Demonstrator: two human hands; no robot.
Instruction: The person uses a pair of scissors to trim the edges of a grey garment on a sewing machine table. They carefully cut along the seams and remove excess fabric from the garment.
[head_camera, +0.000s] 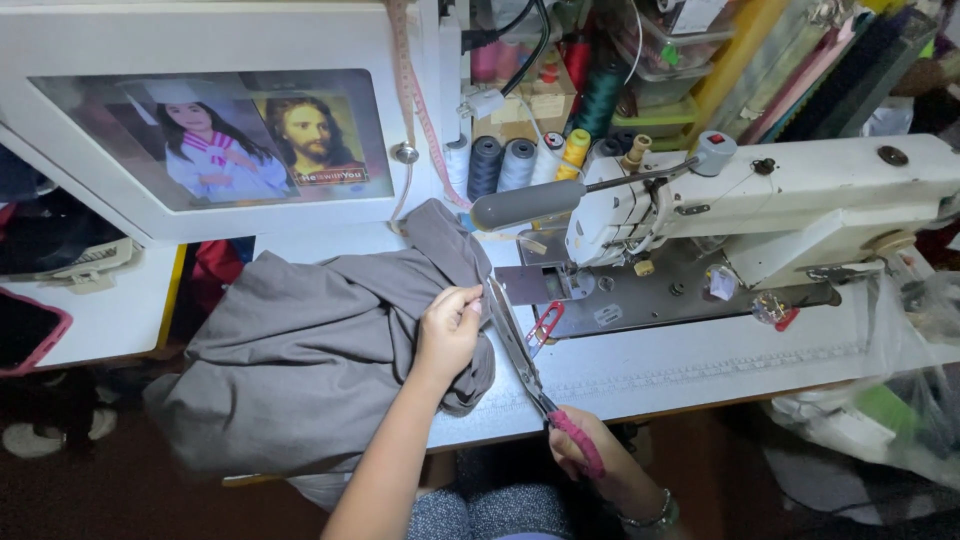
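Note:
My left hand (448, 330) pinches the edge of a grey cloth (300, 350) that is heaped on the white sewing table (690, 365) and hangs over its front edge. My right hand (590, 465) grips the pink-wrapped handles of long metal scissors (515, 345). The blades point away from me, and their tips lie right beside my left fingers at the cloth's edge. A bracelet shows on my right wrist.
A white sewing machine (780, 195) with a grey lamp arm stands at the right behind the scissors. Small red snips (548, 322) lie by its needle plate. Several thread cones (515, 160) stand at the back. A framed panel with pictures (230, 140) is at left, plastic bags at far right.

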